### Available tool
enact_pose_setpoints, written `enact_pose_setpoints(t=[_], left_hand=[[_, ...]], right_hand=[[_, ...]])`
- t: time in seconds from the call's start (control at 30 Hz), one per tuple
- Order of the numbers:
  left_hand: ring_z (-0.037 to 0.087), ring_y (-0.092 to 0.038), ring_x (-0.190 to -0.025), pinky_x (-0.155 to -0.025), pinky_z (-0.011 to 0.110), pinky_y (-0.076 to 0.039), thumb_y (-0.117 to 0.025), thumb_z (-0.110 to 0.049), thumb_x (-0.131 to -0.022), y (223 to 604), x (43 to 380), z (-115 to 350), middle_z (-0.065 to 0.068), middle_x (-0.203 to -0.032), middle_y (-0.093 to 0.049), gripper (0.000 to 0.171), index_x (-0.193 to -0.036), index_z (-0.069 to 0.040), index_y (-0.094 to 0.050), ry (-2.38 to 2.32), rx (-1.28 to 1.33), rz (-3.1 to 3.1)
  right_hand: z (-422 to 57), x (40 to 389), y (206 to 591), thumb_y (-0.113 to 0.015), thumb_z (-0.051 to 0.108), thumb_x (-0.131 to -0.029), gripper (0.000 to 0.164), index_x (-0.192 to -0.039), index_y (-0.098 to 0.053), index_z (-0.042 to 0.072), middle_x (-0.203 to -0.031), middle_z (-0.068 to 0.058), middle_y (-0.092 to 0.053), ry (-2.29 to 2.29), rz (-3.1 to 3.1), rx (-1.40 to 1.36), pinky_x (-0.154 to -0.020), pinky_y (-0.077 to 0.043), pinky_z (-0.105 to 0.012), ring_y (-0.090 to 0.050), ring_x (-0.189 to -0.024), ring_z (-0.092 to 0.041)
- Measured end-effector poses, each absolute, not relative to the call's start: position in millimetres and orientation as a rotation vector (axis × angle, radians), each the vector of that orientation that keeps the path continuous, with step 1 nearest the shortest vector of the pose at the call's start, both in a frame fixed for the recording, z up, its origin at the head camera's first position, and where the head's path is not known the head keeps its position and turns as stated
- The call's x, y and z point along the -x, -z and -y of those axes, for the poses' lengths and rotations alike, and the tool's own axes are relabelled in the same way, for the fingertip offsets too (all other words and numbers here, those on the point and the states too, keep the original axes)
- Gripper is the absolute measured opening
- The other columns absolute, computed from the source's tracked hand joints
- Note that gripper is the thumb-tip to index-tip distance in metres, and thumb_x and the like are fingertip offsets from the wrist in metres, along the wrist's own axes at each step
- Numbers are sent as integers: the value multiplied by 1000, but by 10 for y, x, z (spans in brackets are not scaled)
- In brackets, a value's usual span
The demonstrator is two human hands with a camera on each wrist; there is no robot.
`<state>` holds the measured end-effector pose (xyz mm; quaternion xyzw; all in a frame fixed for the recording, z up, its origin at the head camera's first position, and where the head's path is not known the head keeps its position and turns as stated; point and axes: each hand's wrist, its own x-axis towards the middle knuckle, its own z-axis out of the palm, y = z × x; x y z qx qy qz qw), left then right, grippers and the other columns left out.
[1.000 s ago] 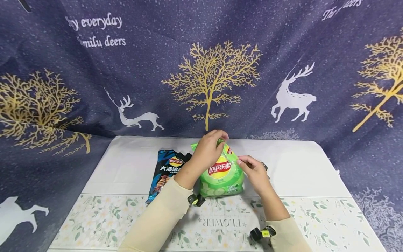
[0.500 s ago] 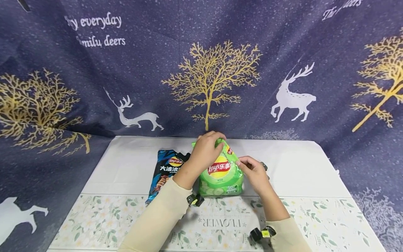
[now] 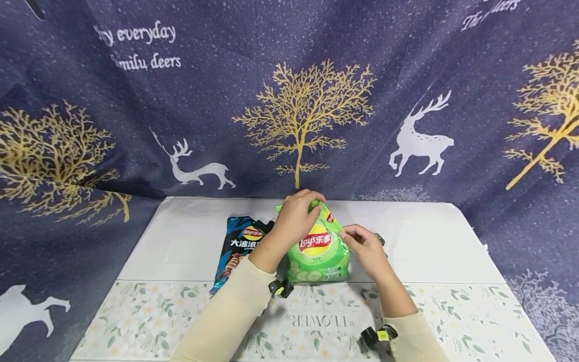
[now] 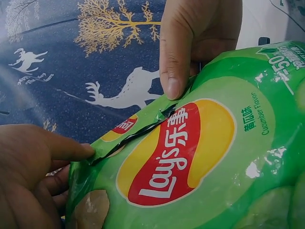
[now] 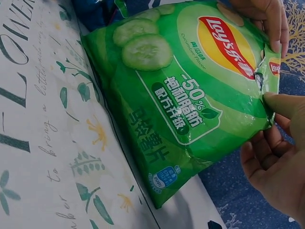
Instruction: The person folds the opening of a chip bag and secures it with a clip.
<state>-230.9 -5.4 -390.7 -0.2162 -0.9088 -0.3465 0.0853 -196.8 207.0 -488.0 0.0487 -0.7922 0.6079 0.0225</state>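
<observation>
A green Lay's cucumber-flavour chip bag (image 3: 316,251) stands near the middle of the table, tilted back a little. My left hand (image 3: 295,217) pinches its top edge on the left, thumb in front. The right hand (image 3: 367,254) pinches the same edge lower on the right. Between the two grips, the left wrist view shows a dark slit (image 4: 143,132) running below the top strip of the chip bag (image 4: 257,138). Part of that edge is hidden behind my left hand in the head view. The right wrist view shows the bag's bottom (image 5: 138,143) beside the printed cloth.
Left of the green bag lies a blue-black Lay's bag (image 3: 232,251), partly covered by the left arm. The white tablecloth (image 3: 181,241) has a floral front band (image 3: 149,317). A dark blue curtain (image 3: 217,100) hangs behind the table. Both wrists wear black camera straps.
Very little differs. My left hand and the green bag have shifted slightly, while both hands keep their pinch on the top edge.
</observation>
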Motion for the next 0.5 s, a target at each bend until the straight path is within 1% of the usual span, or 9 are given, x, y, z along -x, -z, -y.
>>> enact_pose_setpoints(t=[0.13, 0.27, 0.37, 0.5], left_hand=[[23, -67, -114, -108, 49, -42, -61, -21, -102, 3901, 2313, 59, 1, -121, -69, 19, -118, -19, -71, 1022, 659, 2712], [22, -66, -113, -108, 48, -42, -60, -22, -103, 3905, 2315, 61, 0, -121, -69, 19, -119, -20, -71, 1011, 667, 2714], [22, -66, -113, -108, 48, -42, -60, -21, -103, 3904, 2316, 66, 1, -121, -69, 19, -119, -20, -71, 1019, 670, 2713], [23, -66, -114, -108, 48, -41, -59, -21, -103, 3906, 2317, 71, 1, -121, -69, 20, -119, -19, -70, 1048, 670, 2714]], right_hand=[[-2081, 1969, 4856, -67, 29, -99, 29, -114, -71, 5, -103, -2, -68, -1846, 2491, -159, -79, -53, -22, -63, -90, -9], [-2099, 1966, 4845, -66, 30, -99, 30, -116, -71, 6, -105, -5, -69, -1804, 2517, -180, -80, -53, -21, -64, -92, -8], [-2112, 1975, 4835, -63, 31, -101, 33, -120, -70, 6, -111, -9, -69, -1793, 2527, -188, -83, -53, -20, -64, -95, -7], [-2131, 1984, 4811, -58, 37, -103, 38, -124, -69, 8, -120, -11, -69, -1778, 2540, -169, -89, -52, -17, -63, -103, -3]])
